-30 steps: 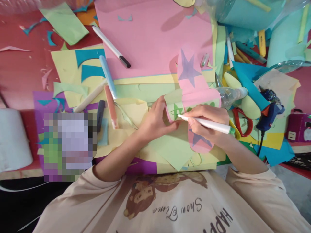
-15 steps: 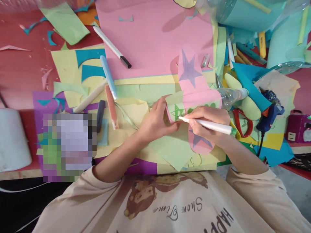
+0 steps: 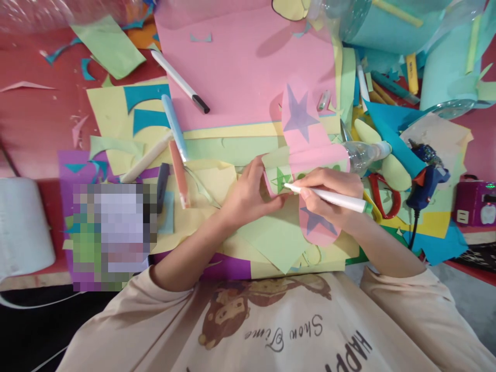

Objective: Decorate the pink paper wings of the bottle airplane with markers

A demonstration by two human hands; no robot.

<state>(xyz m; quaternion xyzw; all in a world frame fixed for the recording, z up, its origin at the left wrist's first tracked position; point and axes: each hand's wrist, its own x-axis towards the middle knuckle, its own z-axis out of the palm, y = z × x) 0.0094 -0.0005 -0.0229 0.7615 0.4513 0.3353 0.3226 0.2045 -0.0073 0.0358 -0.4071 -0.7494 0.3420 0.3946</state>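
A clear plastic bottle (image 3: pixel 362 155) lies on its side, neck to the right, wrapped in pink and pale green paper. Two pink paper wings with purple stars stick out from it; the upper wing (image 3: pixel 300 116) points away from me, the lower wing (image 3: pixel 318 227) toward me. My left hand (image 3: pixel 253 194) is closed around the bottle's base end, thumb below and fingers above. In my right hand (image 3: pixel 329 191) is a white marker (image 3: pixel 337 200) with a green end. Its tip touches a green star (image 3: pixel 280 180) on the pale green band, which is partly coloured in.
Red-handled scissors (image 3: pixel 387 196) and a blue glue gun (image 3: pixel 428 188) lie to the right. Several markers, including a black-capped marker (image 3: pixel 182 82), lie to the left. Paper scraps cover much of the table. A large pink sheet (image 3: pixel 240 77) lies at the back.
The marker tip has shifted very slightly left on the green star, which shows a little more green. My left hand still holds the bottle in place. The view has moved slightly.
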